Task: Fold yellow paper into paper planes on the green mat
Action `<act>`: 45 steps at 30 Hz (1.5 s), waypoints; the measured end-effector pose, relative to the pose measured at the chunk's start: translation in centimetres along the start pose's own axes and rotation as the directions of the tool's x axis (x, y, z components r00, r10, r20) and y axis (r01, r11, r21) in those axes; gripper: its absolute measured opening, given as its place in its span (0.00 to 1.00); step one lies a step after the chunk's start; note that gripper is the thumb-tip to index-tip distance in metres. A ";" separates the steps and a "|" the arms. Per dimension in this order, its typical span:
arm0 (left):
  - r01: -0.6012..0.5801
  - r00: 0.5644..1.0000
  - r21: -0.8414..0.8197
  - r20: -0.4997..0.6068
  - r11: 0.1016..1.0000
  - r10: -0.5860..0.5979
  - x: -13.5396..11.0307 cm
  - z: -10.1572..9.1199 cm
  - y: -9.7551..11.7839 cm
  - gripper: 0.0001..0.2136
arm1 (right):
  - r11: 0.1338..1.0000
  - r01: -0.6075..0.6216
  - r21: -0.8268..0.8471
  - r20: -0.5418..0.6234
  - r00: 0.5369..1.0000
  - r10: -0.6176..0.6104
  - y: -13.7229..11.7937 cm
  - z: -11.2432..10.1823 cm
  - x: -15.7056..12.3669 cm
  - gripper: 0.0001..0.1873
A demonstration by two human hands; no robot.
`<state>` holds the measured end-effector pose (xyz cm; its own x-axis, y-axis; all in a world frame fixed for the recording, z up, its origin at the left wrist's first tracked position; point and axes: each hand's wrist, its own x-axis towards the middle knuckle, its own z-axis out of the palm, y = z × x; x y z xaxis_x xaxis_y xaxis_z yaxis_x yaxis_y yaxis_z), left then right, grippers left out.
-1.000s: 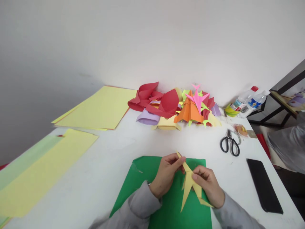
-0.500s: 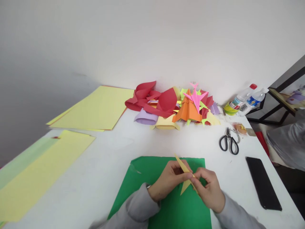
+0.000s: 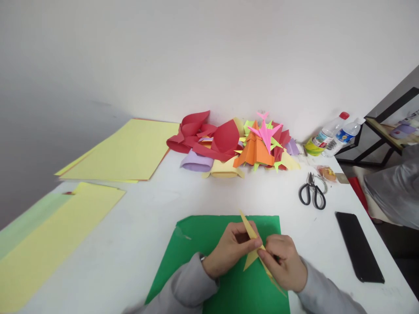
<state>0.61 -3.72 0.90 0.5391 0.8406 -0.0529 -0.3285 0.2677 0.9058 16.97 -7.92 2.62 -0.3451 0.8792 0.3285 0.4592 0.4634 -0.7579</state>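
A yellow folded paper (image 3: 251, 260) with several pointed ends is held between both hands, above a green sheet (image 3: 196, 235) on the table. My left hand (image 3: 231, 248) pinches it near the middle, thumb against the near face, with one long point rising above the fingers. My right hand (image 3: 286, 263) is closed on the lower right part, thumb and bent forefinger pressing on it close to the left thumb. A narrow tip of the paper slants down below the right hand. My fingers hide part of the folds.
Large yellow sheets (image 3: 121, 150) and yellow strips (image 3: 62, 231) lie left. Folded paper shapes, including an orange one (image 3: 255, 150) and a pink plane (image 3: 266, 133), are heaped against the wall. Scissors (image 3: 312, 192), a black phone (image 3: 359, 246) and two bottles (image 3: 327, 135) sit right. A person's grey sleeve (image 3: 393, 192) shows beyond.
My right hand has slid slightly down along the paper, its fingers curling more. More of the lower right tip now shows. The left hand keeps its pinch. The view has shifted slightly.
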 end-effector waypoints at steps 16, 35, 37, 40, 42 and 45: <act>0.038 0.999 -0.007 0.039 0.999 -0.037 -0.2 0.1 -0.2 0.16 | 0.997 -0.016 0.082 0.134 0.991 0.005 -0.1 -0.2 0.2 0.20; -0.002 0.999 -0.083 -0.041 0.997 -0.001 -0.1 -0.2 -0.8 0.15 | 0.999 -0.036 0.002 0.024 0.999 0.036 0.3 0.3 -0.1 0.25; -0.003 1.000 -0.120 -0.020 0.993 0.001 0.0 -0.2 -0.9 0.14 | 1.000 -0.027 0.013 0.027 0.999 0.026 0.2 0.2 -0.1 0.25; 0.019 1.000 -0.142 0.020 0.990 -0.016 0.0 -0.1 -0.8 0.14 | 0.999 -0.030 0.027 0.033 0.999 0.029 0.2 0.2 -0.1 0.25; 0.052 0.998 -0.119 0.036 0.992 -0.048 0.0 0.0 -0.8 0.14 | 0.999 -0.032 0.028 0.038 0.999 0.031 0.3 0.2 -0.1 0.26; 0.086 0.996 -0.110 0.015 0.990 -0.085 -0.2 0.1 -0.8 0.13 | 0.999 -0.012 0.034 0.050 0.999 0.010 0.4 0.1 -0.1 0.26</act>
<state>0.82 -4.08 0.25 0.5762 0.8080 -0.1232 -0.3642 0.3888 0.8463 17.05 -7.85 2.25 -0.3809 0.8773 0.2919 0.4350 0.4486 -0.7807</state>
